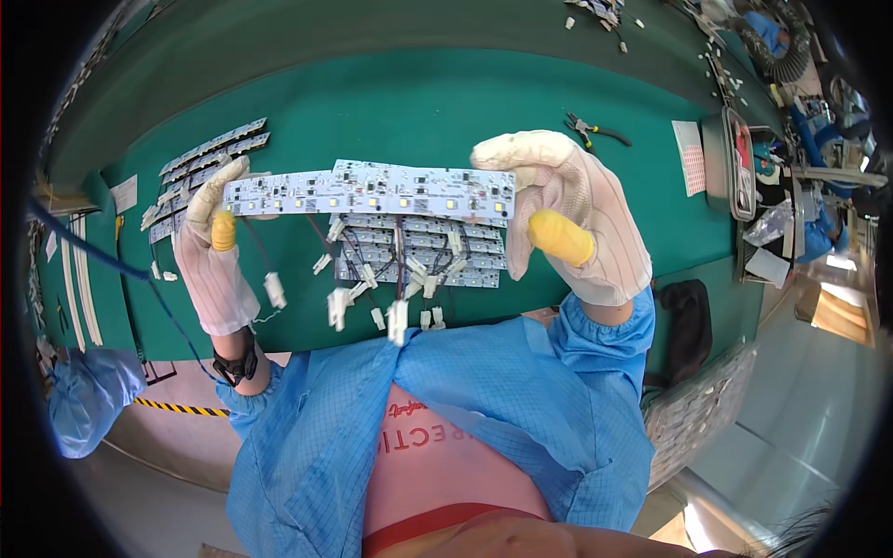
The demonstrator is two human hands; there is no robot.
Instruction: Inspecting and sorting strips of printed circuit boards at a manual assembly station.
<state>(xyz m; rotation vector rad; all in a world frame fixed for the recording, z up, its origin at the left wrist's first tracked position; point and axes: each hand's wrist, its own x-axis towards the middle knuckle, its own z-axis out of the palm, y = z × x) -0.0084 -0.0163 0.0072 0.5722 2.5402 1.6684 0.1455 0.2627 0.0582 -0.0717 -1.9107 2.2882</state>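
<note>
A long white LED circuit board is held up level across the middle, small chips and square LEDs facing me. Part of another board shows behind its upper edge. My left hand, in a white glove with a yellow thumb cover, is closed on the board's left end. Curled round the right end is my right hand, gloved alike; the fingers behind the board are partly hidden. Wires with white connectors dangle below. Beneath lies a group of similar boards, their leads lying across them.
More LED boards lie at the left of the green mat. Pliers with dark and yellow handles rest at the far right. Beyond them are a patterned sheet and a metal tray. A blue cable crosses the left side.
</note>
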